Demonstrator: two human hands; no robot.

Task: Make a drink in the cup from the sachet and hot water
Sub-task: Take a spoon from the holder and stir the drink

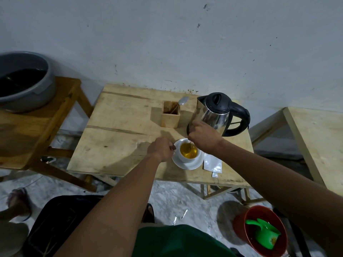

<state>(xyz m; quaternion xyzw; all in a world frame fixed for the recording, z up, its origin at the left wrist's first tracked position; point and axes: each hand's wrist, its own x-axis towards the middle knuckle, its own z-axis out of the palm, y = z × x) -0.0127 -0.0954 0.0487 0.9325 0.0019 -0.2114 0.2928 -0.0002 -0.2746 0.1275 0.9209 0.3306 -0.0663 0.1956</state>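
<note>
On the saucer the cup is full of amber drink, left hand apparently closed on its handle, right hand pinching the stirring spoon; a hard stir could spill hot liquid onto the empty sachet beside it.

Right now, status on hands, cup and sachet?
Right hand stirring with spoon; left hand steadying cup. Cup holds amber liquid, on saucer. Sachet flat beside saucer. Nothing blocking.
</note>
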